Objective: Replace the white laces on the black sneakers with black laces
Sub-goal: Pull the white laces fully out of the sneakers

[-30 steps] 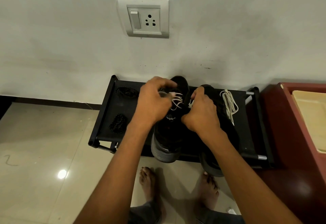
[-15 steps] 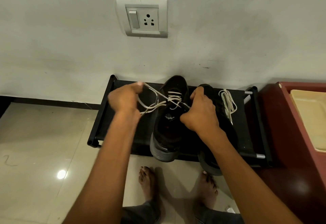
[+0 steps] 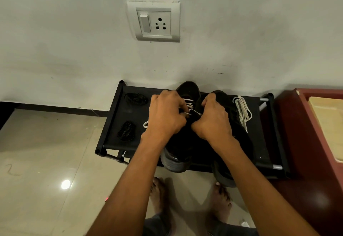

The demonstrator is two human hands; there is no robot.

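Your left hand (image 3: 165,116) is pinching the white lace (image 3: 189,105) on the left black sneaker (image 3: 187,90), fingers curled around it; your right hand (image 3: 213,118) is gripping the same sneaker's tongue area. Both sneakers are sitting on the black rack (image 3: 267,143), right sneaker (image 3: 239,137) unlaced, removed white lace (image 3: 243,112) beside it, two black lace bundles (image 3: 126,130) lying at left.

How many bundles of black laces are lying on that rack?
2. One coiled black lace bundle lies at the black rack's back left corner; the other sits just in front of it. More could be hidden under the hands.
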